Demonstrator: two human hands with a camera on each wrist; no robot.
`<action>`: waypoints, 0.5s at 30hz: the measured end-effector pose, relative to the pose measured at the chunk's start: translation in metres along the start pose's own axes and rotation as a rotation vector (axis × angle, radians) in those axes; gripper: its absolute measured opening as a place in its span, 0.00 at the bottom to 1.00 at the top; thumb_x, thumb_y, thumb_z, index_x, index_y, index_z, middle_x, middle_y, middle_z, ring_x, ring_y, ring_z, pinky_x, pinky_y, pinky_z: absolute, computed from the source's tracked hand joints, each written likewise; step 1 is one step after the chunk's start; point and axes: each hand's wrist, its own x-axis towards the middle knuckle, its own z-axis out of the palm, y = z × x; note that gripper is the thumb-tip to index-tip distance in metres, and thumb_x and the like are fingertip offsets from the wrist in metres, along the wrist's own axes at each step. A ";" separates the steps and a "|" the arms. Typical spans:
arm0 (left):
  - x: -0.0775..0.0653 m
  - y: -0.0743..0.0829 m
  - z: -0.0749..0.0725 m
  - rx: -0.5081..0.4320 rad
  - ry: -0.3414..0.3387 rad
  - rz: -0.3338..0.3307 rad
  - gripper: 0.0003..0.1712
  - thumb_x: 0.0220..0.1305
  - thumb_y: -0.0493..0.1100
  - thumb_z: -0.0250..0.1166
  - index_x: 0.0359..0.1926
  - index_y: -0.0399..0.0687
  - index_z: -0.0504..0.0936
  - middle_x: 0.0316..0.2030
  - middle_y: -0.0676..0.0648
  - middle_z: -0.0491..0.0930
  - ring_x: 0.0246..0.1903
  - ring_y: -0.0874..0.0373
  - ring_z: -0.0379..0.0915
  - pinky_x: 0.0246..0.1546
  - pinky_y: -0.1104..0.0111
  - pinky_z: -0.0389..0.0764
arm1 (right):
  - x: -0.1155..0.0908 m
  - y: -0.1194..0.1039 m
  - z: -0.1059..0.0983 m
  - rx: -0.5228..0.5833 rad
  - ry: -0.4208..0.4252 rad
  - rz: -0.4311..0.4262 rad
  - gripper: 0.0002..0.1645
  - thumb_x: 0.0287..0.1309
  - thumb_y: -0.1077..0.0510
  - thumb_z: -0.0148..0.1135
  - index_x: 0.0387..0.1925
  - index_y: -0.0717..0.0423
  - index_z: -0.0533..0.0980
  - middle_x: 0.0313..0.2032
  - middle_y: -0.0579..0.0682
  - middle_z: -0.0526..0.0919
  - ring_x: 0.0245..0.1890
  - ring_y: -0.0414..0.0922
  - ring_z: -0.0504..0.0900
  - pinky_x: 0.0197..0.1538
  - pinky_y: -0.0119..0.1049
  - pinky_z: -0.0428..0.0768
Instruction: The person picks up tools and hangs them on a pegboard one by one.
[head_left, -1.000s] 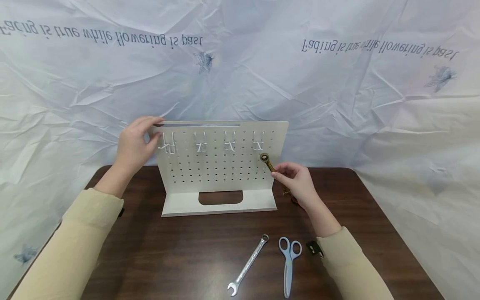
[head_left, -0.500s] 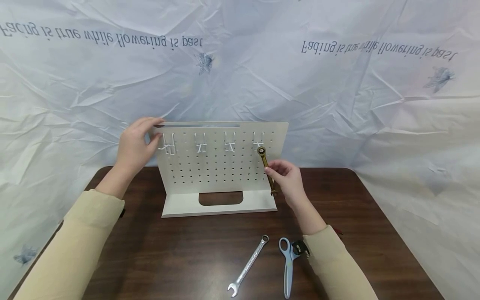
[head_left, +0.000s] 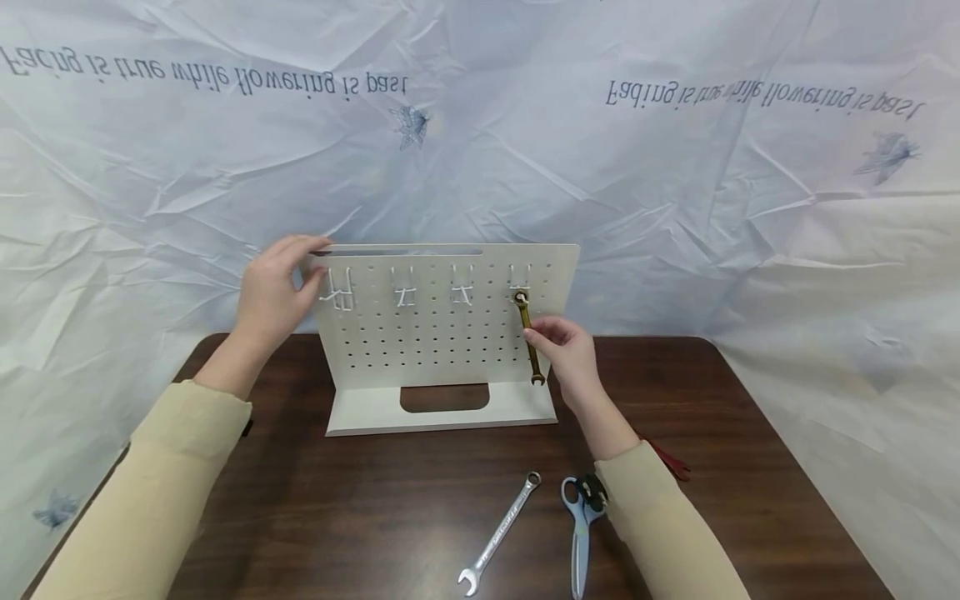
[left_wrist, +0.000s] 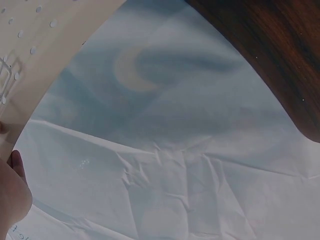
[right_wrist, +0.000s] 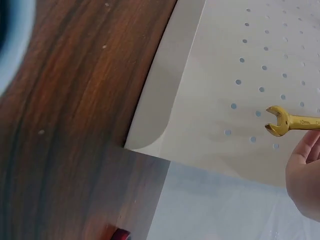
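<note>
A white pegboard stand point(head_left: 442, 350) is upright near the table's back edge, with several white wire hooks across its upper part. At its upper left corner, my left hand point(head_left: 272, 287) grips the edge, thumb on the front and fingers over the top. Between thumb and fingers my right hand point(head_left: 570, 358) pinches a gold combination wrench point(head_left: 528, 337) by its shank. The ring end is up at the rightmost hook point(head_left: 520, 277); whether the hook passes through it, I cannot tell. In the right wrist view the wrench's open end point(right_wrist: 281, 121) points away from the hand, in front of the holes.
On the dark wooden table point(head_left: 360, 500) lie a silver combination wrench point(head_left: 498, 533) and light blue scissors point(head_left: 581, 542), the scissors partly behind the right wrist's camera. Something with red handles point(head_left: 672, 461) shows beyond the right sleeve. A printed white sheet point(head_left: 480, 125) hangs behind.
My right hand has moved left and slightly up, bringing the gold wrench from beside the board to the rightmost hook and turning it more upright. My left hand stays on the corner.
</note>
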 end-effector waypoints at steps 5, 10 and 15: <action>0.000 0.002 0.000 -0.003 -0.008 -0.009 0.21 0.62 0.23 0.68 0.57 0.34 0.86 0.49 0.33 0.88 0.52 0.35 0.83 0.55 0.45 0.80 | 0.005 -0.001 0.004 -0.009 0.028 0.028 0.12 0.65 0.61 0.74 0.46 0.64 0.85 0.32 0.31 0.84 0.37 0.33 0.81 0.44 0.26 0.78; -0.001 0.001 0.000 0.005 -0.009 -0.011 0.21 0.63 0.23 0.68 0.57 0.34 0.86 0.49 0.34 0.88 0.51 0.35 0.83 0.55 0.45 0.80 | 0.009 -0.003 0.008 -0.034 0.038 0.047 0.14 0.64 0.60 0.75 0.48 0.64 0.86 0.33 0.33 0.85 0.39 0.33 0.81 0.45 0.29 0.78; -0.001 0.000 0.000 0.015 -0.008 -0.009 0.22 0.62 0.23 0.68 0.57 0.34 0.86 0.51 0.33 0.88 0.53 0.35 0.82 0.56 0.44 0.80 | 0.013 -0.001 0.010 -0.051 0.049 0.025 0.14 0.64 0.60 0.75 0.48 0.65 0.86 0.33 0.33 0.84 0.38 0.32 0.81 0.42 0.27 0.77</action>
